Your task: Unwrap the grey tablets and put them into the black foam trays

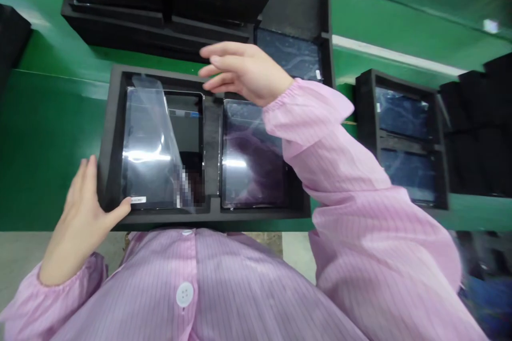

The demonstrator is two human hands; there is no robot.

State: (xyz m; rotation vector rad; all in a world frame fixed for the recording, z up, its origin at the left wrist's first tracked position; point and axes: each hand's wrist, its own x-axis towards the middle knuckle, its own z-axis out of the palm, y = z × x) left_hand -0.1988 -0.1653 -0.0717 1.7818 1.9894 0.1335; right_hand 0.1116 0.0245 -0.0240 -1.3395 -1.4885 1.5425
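Observation:
A black foam tray (104, 133) lies in front of me, with two flat glass-fronted panels in it. Over the left panel (188, 133) a clear plastic film (150, 117) lies folded or lifted on its right side, baring part of the dark glass. The right panel (256, 165) shows glare and purple reflections. My left hand (90, 200) rests at the tray's lower left corner, fingers spread, thumb over the rim near a white barcode label (138, 200). Above the right panel's top edge hovers my right hand (244, 70), fingers stretched out to the left, holding nothing.
Stacked black foam trays (212, 5) stand behind the tray. Another tray (295, 8) with a film-covered panel sits at back right. Farther right is a tray (366, 117) holding two panels, beside more black stacks (480, 133). All stand on a green work surface (40, 133).

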